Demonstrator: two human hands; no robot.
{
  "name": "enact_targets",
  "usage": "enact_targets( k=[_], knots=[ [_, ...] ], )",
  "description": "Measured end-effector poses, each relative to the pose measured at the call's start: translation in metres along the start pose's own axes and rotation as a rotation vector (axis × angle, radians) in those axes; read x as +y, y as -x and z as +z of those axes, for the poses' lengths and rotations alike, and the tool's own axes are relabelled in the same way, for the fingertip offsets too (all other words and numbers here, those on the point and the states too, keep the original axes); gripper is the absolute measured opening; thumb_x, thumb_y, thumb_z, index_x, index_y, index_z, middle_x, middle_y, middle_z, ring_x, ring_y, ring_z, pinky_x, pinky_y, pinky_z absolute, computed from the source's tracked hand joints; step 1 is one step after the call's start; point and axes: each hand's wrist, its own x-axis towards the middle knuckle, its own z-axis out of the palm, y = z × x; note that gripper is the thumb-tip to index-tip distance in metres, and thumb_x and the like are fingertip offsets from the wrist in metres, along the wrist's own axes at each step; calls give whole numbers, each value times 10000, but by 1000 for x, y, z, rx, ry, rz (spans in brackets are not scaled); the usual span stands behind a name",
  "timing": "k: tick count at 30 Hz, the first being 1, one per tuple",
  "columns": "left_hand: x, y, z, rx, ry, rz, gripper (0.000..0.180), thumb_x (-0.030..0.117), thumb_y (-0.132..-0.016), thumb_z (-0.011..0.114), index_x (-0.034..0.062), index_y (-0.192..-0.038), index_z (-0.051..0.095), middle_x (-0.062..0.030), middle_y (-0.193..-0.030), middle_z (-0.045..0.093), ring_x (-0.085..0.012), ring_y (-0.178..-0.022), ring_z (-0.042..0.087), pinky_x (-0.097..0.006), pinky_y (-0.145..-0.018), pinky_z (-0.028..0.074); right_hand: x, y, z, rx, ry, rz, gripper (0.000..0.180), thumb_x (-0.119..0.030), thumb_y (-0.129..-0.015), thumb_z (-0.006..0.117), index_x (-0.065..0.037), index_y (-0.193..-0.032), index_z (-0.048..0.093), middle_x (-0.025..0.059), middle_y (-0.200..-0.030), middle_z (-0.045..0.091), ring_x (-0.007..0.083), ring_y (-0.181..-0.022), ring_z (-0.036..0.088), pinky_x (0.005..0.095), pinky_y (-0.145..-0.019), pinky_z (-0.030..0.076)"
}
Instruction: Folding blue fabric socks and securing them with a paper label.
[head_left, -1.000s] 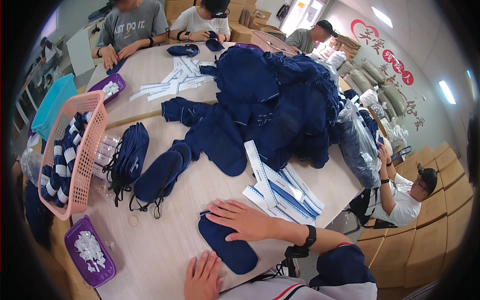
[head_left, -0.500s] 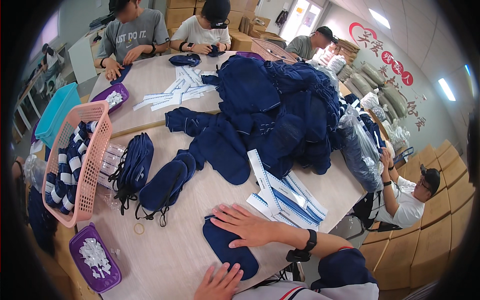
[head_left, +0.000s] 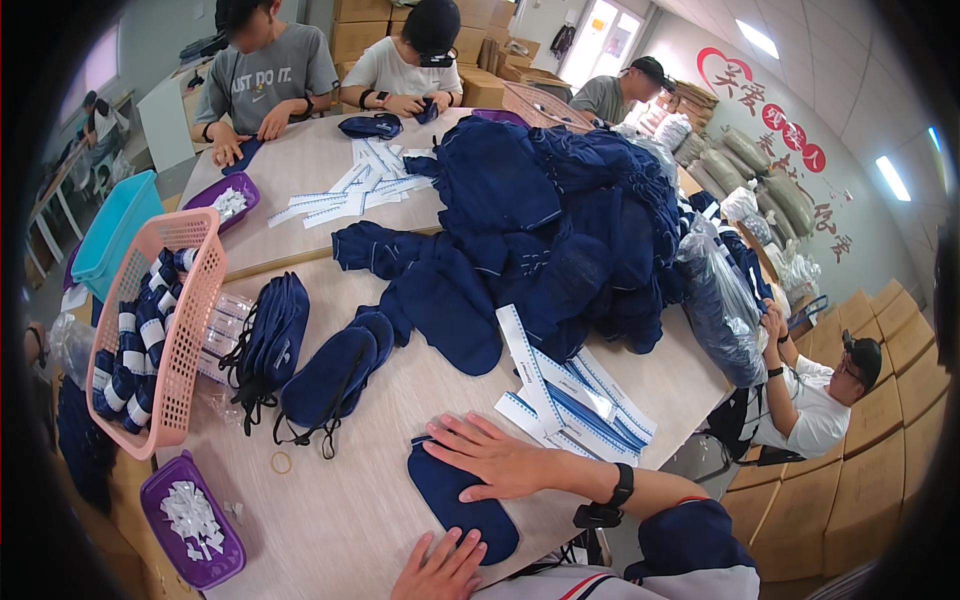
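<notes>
Tbl (head_left: 330, 520); navy fabric pile (head_left: 560, 230) on far part. Navy cloth pc (head_left: 448, 505) flat nr front edge. R hand (head_left: 500, 464) palm-down on it, fingers spread, no grip. L hand (head_left: 437, 572) fingers extended over near end, ungripped.

The nearest cloth piece (head_left: 455, 508) was plain navy, as was the big heap of cloth (head_left: 560, 220). The near paper strips (head_left: 532, 370) were white, edged with blue markings. Navy eye masks (head_left: 340, 375) had black cords. The surface (head_left: 350, 510) showed a pale beige wood grain. A salmon-pink basket (head_left: 203, 300), patterned with holes, contained navy rolls (head_left: 133, 362) banded in white. White scraps (head_left: 190, 518) filled a purple tray (head_left: 212, 574); the tub (head_left: 115, 230) was turquoise.
</notes>
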Motion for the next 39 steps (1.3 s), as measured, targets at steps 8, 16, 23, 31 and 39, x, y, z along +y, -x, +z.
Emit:
enact_targets(
  k=[8,16,23,31,39],
  knots=[
    [-2,0,5,27,3,14,539,240,-937,653,90,-1445,549,-71,-1558,488,-293,-1470,402,-521,-1223,292,-4,0,-2,-13,23,9,862,-536,-1019,507,-101,-1661,131,156,-1733,54,334,-1603,-23,530,-1270,9],
    [-2,-1,7,96,18,26,508,199,-928,657,74,-1413,569,-88,-1524,523,-314,-1437,448,-529,-1203,321,6,-1,7,9,33,-24,894,-554,-1012,503,-98,-1662,93,153,-1736,24,339,-1601,-54,530,-1266,-9],
    [0,2,2,133,58,-14,398,180,-913,682,34,-1279,631,-122,-1429,591,-326,-1412,471,-533,-1199,332,34,-39,-45,219,-54,-56,418,-368,-1020,573,-66,-1299,646,225,-1445,551,396,-1334,528,518,-1096,412],
    [14,-1,-1,284,158,-8,222,100,-915,669,30,-1125,672,-123,-1327,654,-332,-1353,532,-516,-1189,357,136,-158,-118,582,553,188,305,-216,-859,717,-85,-1129,666,105,-1181,632,296,-1157,579,425,-934,455],
    [10,6,6,325,141,-49,205,113,-909,680,52,-1105,680,-110,-1300,676,-319,-1342,550,-506,-1179,372,112,-174,-113,492,946,94,356,-165,-770,755,-88,-1112,690,71,-1113,618,236,-1098,567,371,-951,420]
  ],
)
